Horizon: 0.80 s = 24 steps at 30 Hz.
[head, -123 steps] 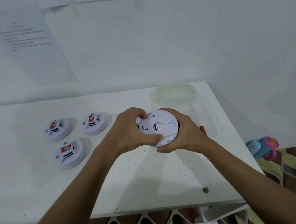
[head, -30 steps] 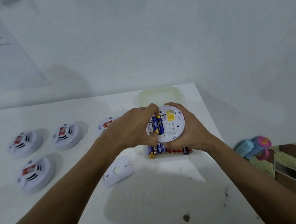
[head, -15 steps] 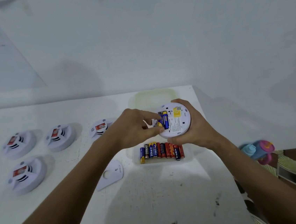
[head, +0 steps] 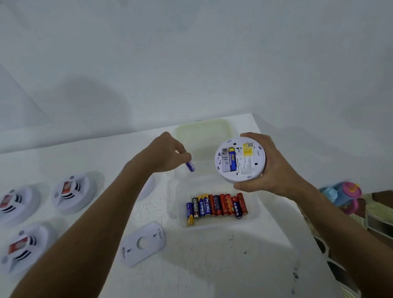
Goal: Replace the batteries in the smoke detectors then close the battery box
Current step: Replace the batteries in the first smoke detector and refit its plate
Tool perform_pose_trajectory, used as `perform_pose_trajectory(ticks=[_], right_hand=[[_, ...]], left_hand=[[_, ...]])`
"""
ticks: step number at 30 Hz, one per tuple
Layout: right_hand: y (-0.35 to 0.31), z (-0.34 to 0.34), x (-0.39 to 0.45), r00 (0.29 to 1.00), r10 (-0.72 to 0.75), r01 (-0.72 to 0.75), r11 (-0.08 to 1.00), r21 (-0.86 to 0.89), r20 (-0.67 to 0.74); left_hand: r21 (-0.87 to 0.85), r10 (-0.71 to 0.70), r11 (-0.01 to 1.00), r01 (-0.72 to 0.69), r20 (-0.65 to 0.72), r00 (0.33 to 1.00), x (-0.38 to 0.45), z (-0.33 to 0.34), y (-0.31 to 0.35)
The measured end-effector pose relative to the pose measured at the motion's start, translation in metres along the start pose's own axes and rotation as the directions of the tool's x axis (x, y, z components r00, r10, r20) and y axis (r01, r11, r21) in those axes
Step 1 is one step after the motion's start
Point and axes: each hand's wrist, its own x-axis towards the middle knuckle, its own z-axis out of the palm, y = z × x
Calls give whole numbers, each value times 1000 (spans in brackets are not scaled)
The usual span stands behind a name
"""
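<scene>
Head view, items on the white table point(head: 203, 269): I am gripping an opened smoke detector point(head: 240, 160) back-side up in my right hand point(head: 268, 165), one blue-and-yellow battery point(head: 232, 160) sitting in its compartment beside an empty slot, while my left hand point(head: 164, 155) is pinching a blue battery point(head: 190, 166) over the clear battery box point(head: 216, 195). Box is lying open, its lid point(head: 204, 129) behind it, a row of loose batteries point(head: 216, 207) along its near wall. Detached mounting plate point(head: 142, 243) is resting just left of the box, and three closed detectors point(head: 74, 192) are sitting well apart at far left.
</scene>
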Motion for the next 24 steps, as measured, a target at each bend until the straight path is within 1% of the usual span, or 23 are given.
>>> perform_pose_trajectory(ticks=[4,7,11,16,21,23,24], right_hand=[[3,1,2,1000,23,-23,1000,-6,8],[4,5,4,999,34,-34,999,0,21],[4,9,5,999,29,-30,1000,10,18],[7,10,6,999,28,-28,1000,4,23],[4,9,7,999,28,-29,1000,12,26],[2,9,8,999,33,-34,999,27,34],[1,9,8,999,31,-33,999,34,42]], left_hand=[[231,-70,972,54,59,996,18,12,-7],[273,-101,960,67,112,989,23,18,-5],[302,-88,952,53,102,991,25,27,-5],[246,-32,969,26,23,999,18,25,-6],[155,24,988,-11,-87,996,0,14,1],[99,72,993,-59,-130,989,-9,7,9],[53,116,993,-109,-159,980,-14,4,14]])
